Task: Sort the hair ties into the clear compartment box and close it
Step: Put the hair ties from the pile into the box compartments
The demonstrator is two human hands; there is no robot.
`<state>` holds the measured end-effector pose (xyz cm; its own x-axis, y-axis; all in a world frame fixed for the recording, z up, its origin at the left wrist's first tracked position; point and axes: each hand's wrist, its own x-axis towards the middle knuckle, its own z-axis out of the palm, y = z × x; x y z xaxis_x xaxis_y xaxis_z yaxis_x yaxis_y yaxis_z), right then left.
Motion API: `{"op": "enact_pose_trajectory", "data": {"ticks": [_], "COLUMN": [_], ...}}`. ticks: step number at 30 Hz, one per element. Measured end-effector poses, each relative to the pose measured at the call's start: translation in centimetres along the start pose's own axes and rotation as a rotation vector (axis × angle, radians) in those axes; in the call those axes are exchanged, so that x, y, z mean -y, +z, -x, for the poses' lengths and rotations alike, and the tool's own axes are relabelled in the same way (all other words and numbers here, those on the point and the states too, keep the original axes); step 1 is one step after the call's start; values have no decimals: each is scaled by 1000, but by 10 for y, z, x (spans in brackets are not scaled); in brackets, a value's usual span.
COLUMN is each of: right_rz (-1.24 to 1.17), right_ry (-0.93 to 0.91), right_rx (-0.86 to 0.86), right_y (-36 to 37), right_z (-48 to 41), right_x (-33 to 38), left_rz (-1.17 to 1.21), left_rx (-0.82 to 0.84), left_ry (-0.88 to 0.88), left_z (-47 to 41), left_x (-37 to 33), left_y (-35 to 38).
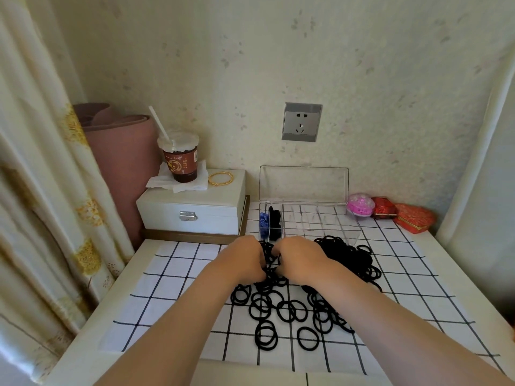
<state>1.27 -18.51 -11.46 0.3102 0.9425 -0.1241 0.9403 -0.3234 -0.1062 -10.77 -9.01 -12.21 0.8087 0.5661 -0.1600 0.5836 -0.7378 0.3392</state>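
Observation:
Many black hair ties [281,307] lie scattered on the white grid cloth [172,280], with a denser heap [351,254] to the right. My left hand [245,260] and my right hand [301,257] meet over the pile just in front of the box, fingers curled around a bunch of black hair ties [269,256] between them. The clear compartment box [320,221] stands behind them with its lid [303,185] upright against the wall. Its left compartments hold blue ties [263,221] and black ties [276,218]; the others look bare.
A white jewellery box [192,210] at the back left carries a drink cup with a straw [179,157], tissue and gold bangles [221,178]. A pink round case [361,205] and red boxes [404,215] sit at the back right. Curtain at left, wall socket [302,122] behind.

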Motion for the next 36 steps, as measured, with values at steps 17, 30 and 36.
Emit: {"op": "enact_pose_trajectory", "data": {"ticks": [17,30,36], "right_rz": [-699,-783,-675], "right_ry": [99,102,113], "right_rx": [37,-108,-147], "right_y": [-37,-37,-31], "right_z": [16,11,12], "right_x": [-27,-7,-10], "left_rz": [630,1314,1347], "left_rx": [-73,108,171], "left_ry": [-53,-135,-63], "left_z": [6,4,9], "left_x": [15,-7,-12], "left_y": [-22,-18,-24]}}
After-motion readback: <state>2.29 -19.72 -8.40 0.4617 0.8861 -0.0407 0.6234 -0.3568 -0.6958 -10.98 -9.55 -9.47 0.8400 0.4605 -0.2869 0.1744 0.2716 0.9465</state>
